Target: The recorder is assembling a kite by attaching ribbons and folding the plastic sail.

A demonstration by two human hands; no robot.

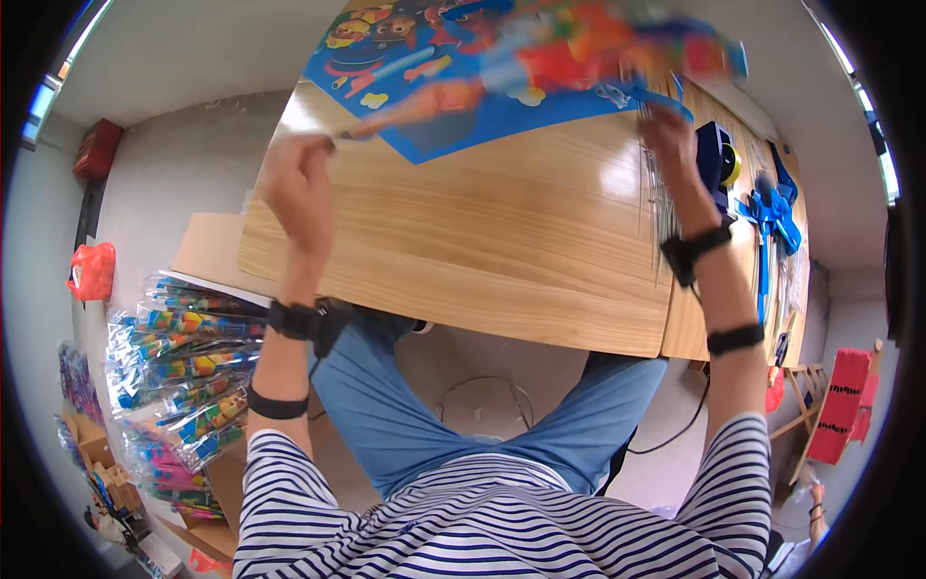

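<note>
A long, colourful printed sheet, seemingly folded (569,60), is stretched above the table and smeared by motion. It tapers to a narrow tip on the left, which my left hand (301,183) pinches between closed fingers. My right hand (670,145) is raised under its right part, beside a blue strip (666,100). The right fingers are blurred but look curled around the sheet's lower edge. Beneath lies a flat blue sheet (424,135) with cartoon figures, partly hidden by the held one.
Thin rods (658,207) lie along the right side of the wooden table (463,241). Past them are a dark tape dispenser (712,159) with a yellow roll and a blue ribbon bundle (772,217). At left, many plastic-wrapped colourful packs (193,362) are heaped over cardboard.
</note>
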